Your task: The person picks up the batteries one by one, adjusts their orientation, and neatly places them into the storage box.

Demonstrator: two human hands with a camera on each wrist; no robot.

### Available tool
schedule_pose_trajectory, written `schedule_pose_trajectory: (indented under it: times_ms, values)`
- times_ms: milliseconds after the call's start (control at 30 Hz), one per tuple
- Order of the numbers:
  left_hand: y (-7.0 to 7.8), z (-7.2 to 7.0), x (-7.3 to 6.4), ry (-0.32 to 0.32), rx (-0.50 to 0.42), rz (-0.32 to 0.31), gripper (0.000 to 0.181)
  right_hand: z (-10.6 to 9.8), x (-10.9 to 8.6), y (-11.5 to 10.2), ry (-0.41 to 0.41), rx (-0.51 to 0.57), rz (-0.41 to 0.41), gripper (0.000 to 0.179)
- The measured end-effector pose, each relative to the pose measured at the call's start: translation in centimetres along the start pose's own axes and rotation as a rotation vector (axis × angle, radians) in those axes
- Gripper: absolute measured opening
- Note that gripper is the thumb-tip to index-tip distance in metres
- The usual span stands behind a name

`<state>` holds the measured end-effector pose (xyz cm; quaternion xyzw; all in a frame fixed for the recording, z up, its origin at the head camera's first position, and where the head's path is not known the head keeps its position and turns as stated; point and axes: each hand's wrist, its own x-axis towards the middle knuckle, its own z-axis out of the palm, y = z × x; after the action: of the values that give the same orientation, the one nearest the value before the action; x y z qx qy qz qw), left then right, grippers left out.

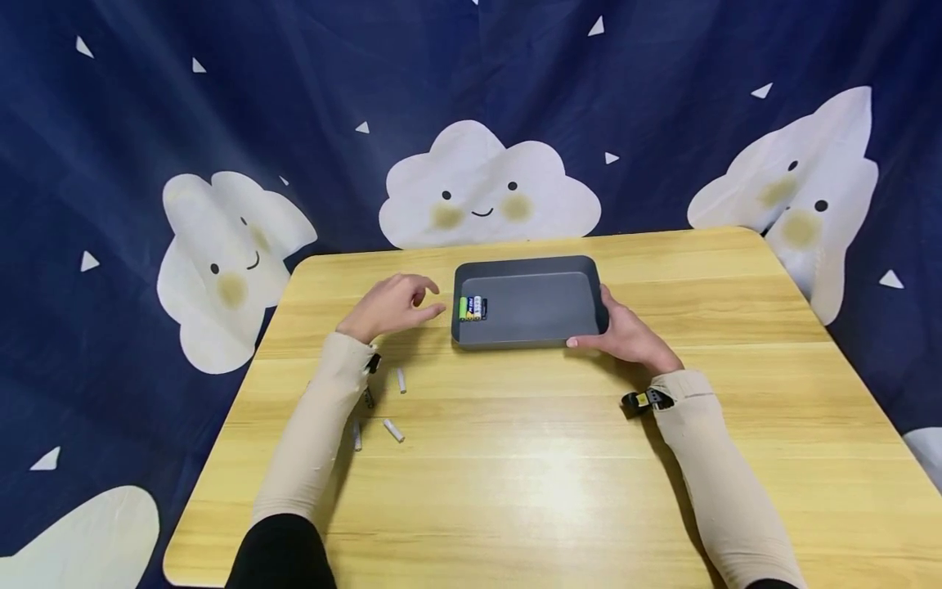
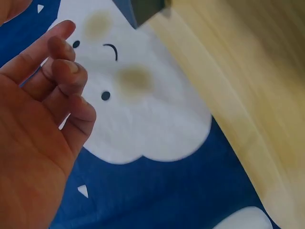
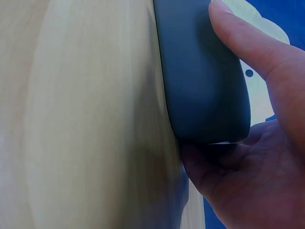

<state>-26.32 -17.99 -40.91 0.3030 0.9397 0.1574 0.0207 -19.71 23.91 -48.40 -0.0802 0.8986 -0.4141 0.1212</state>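
My right hand (image 1: 629, 334) grips the near right corner of a dark tray (image 1: 540, 307), likely light, stiff and smooth, best held at the rim. My left hand (image 1: 393, 307), thumb and fingers apart, hovers empty just beyond its other end. Immediately right of it, a row of batteries (image 1: 473, 308) lies inside, probably hard and apt to roll; loose batteries (image 1: 393, 430) lie nearer me on the wood-grain tabletop (image 1: 515, 474), before a blue curtain (image 1: 331, 49) of smiling clouds (image 1: 482, 168).

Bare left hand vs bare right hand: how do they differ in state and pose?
The bare left hand holds nothing, while the bare right hand grips the dark grey rectangular tray. The left hand's thumb and fingers are parted, clear of the tray; the right hand's wrap its near right corner. Both emerge from beige sleeves.
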Motion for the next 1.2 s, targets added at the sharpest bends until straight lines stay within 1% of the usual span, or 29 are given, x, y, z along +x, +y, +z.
schedule_pose_trajectory:
  times_ms: [133,233,400,533,700,933,1033,1200]
  values:
    - [-0.8,0.0,-2.6,-0.024,0.000,-0.036,0.048,0.1,0.0,0.0,0.011,0.020,-0.026,0.137]
    - [-1.0,0.3,-4.3,-0.046,-0.014,-0.049,0.049,0.1,-0.1,0.0,0.017,0.026,-0.030,0.136]
    - [-1.3,1.1,-6.8,-0.090,-0.016,-0.080,0.050,0.1,0.1,0.0,0.004,0.014,-0.020,0.137]
    - [-1.6,1.7,-8.3,-0.128,0.004,-0.111,0.055,0.2,0.0,0.0,0.000,0.005,-0.013,0.138]
    - [-1.5,2.5,-9.4,-0.152,0.026,-0.113,0.060,0.2,0.0,-0.1,0.011,0.010,-0.019,0.137]
    - [-1.2,3.4,-10.2,-0.177,0.070,-0.126,0.067,0.2,-0.1,0.0,0.000,0.000,0.002,0.140]
    - [-1.1,3.6,-10.3,-0.182,0.082,-0.128,0.063,0.2,-0.1,0.1,0.000,-0.002,0.010,0.141]
    - [-1.2,4.0,-10.3,-0.197,0.085,-0.132,0.048,0.2,0.0,0.0,0.007,-0.005,0.002,0.139]
